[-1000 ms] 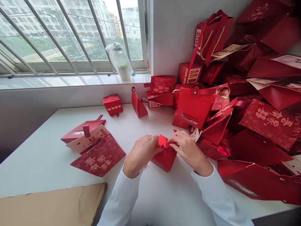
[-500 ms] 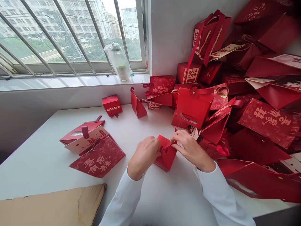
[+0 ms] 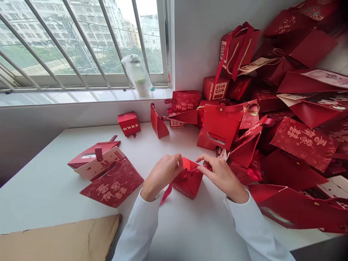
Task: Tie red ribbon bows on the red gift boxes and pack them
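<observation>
A small red gift box (image 3: 191, 186) with curved flaps sits on the white table before me. Across its top runs a dark red ribbon (image 3: 187, 173), knotted or looped at the middle. My left hand (image 3: 164, 172) pinches the ribbon at the box's left side, and a loose ribbon end hangs down below that hand. At the right side my right hand (image 3: 217, 172) pinches the ribbon between thumb and finger. The exact form of the knot is partly hidden by the fingers.
Many red gift boxes and bags (image 3: 304, 137) are piled on the right. To the left lie several folded red boxes (image 3: 114, 185), with brown cardboard (image 3: 59, 239) at the front left. A small red box (image 3: 129, 123) stands near the wall; a bagged cup (image 3: 141, 78) is on the windowsill.
My hands have moved slightly apart, the left one leftward, drawing the ribbon out across the box top. A ribbon end now shows below my left hand. The view has shifted slightly.
</observation>
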Demonstrator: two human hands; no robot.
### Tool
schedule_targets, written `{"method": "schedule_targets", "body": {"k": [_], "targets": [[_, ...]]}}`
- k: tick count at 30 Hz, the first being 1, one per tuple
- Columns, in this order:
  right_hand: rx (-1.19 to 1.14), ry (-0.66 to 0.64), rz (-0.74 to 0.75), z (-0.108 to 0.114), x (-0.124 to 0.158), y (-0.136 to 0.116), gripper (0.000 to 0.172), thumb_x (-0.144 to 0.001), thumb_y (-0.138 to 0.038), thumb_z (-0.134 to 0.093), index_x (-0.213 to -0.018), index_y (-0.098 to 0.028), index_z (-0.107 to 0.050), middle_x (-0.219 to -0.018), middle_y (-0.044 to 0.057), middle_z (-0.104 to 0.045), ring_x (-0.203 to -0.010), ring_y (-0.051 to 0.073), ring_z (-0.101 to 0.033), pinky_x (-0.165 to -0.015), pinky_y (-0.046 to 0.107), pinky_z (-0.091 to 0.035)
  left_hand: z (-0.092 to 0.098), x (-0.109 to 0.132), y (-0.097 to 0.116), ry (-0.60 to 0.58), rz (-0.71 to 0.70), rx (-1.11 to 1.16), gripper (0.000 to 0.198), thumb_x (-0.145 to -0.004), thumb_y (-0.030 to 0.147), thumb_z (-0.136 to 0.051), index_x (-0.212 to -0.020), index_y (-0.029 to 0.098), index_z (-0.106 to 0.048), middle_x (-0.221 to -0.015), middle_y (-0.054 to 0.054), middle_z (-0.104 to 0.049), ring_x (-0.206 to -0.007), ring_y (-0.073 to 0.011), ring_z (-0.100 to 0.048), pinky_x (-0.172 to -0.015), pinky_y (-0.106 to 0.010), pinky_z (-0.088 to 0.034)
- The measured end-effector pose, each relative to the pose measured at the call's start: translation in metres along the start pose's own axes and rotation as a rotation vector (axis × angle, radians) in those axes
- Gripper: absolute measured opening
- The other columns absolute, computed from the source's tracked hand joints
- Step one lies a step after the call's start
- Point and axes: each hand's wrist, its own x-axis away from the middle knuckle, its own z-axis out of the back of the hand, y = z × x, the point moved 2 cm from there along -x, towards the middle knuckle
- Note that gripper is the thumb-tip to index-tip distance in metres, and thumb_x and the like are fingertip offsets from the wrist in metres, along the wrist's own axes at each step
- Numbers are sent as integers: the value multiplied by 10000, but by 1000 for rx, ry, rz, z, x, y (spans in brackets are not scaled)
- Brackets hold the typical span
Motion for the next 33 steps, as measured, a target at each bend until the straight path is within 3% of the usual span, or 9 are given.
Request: {"method": "schedule_targets", "body": {"k": [3, 6, 11, 19, 25, 33], "targets": [[11, -18, 11, -4, 0, 6, 80, -819, -191, -572, -847, -220, -641, -750, -20, -610, -681, 143, -542, -626, 248, -369, 1, 1, -1, -81, 32, 1, 114, -794, 236, -459, -691, 202, -494, -607, 27, -552, -551, -125, -458, -523, -236, -295], [-33, -23, 26, -6, 0, 7, 97, -799, -158, -586, -833, -221, -650, -818, -19, -643, -728, 139, -563, -655, 244, -382, 1, 1, -2, -122, 21, -4, 188, -769, 278, -496, -604, 190, -501, -580, 24, -536, -528, -116, -430, -513, -234, -291], [-46, 18, 22, -7, -2, 2, 148, -825, -133, -552, -759, -212, -659, -746, -19, -597, -662, 122, -544, -624, 237, -375, -3, -2, -3, -158, -27, 15, 263, -722, 271, -528, -508, 182, -404, -488, 52, -396, -476, -88, -298, -480, -237, -235], [-15, -11, 190, -10, -1, 9, 181, -855, -68, -497, -783, -204, -593, -787, -16, -532, -687, 121, -522, -645, 237, -371, 0, -6, -10, -177, 28, 2, 197, -692, 303, -545, -547, 179, -496, -512, 43, -457, -485, -91, -356, -467, -230, -256], [-21, 3, 261, -8, 4, 17, 216, -854, -40, -466, -767, -202, -578, -764, -14, -498, -661, 117, -503, -652, 238, -386, 6, -8, -18, -205, 29, 78, 282, -704, 315, -537, -501, 179, -397, -479, 55, -326, -478, -79, -236, -453, -242, -190], [-41, 150, 292, -6, 7, 28, 199, -849, -95, -547, -740, -215, -662, -778, -1, -463, -694, 127, -509, -633, 240, -384, 8, -11, -21, -234, -29, 126, 243, -708, 290, -520, -520, 177, -416, -489, 61, -305, -493, -80, -228, -449, -234, -181]]}}
